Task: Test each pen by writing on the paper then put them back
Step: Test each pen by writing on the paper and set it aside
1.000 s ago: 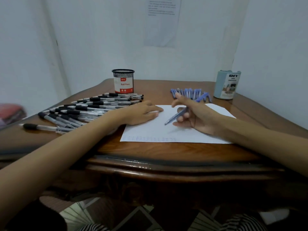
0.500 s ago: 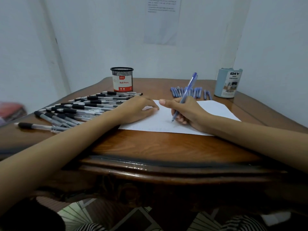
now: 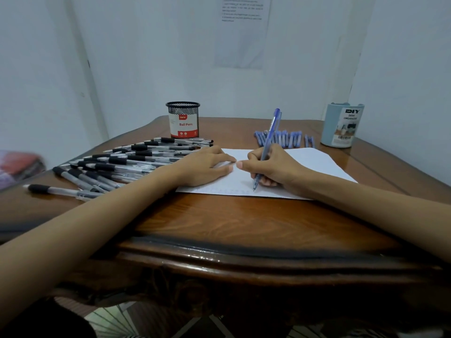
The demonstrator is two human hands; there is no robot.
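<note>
Blue pen (image 3: 271, 131) is in the right hand (image 3: 273, 167), fingers curled round the lower barrel in a writing grip, thumb stretched left. The pen stands steeply, top leaning away from me, tip down on the paper (image 3: 312, 162) near its front edge. I see a faint row of marks (image 3: 227, 191) along that edge, left of the tip, too small to read.

Left hand (image 3: 207, 165) lies palm down on the left part of the sheet, fingers straight and close together, pressing it flat. Its fingertips sit just beside the right thumb; I cannot tell if they touch.

The paper lies on the wooden table (image 3: 244, 220), a little way back from the front rim. Left of it is a heap of black pens (image 3: 136, 159), clear barrels with dark grips, lying roughly parallel and overlapping. One black pen (image 3: 61, 191) lies apart at the near left. Behind the paper a row of blue pens (image 3: 290, 139) lies side by side, and the held pen crosses in front of them.

At the back a black mesh cup (image 3: 183, 119) labelled "Ball Pens" stands upright, just behind the black heap. A light blue organizer (image 3: 343, 125) marked "DIY" stands upright at the far right, near the blue row. A printed sheet (image 3: 242, 32) hangs on the wall behind. Something reddish (image 3: 19, 164) shows at the far left, blurred.
</note>
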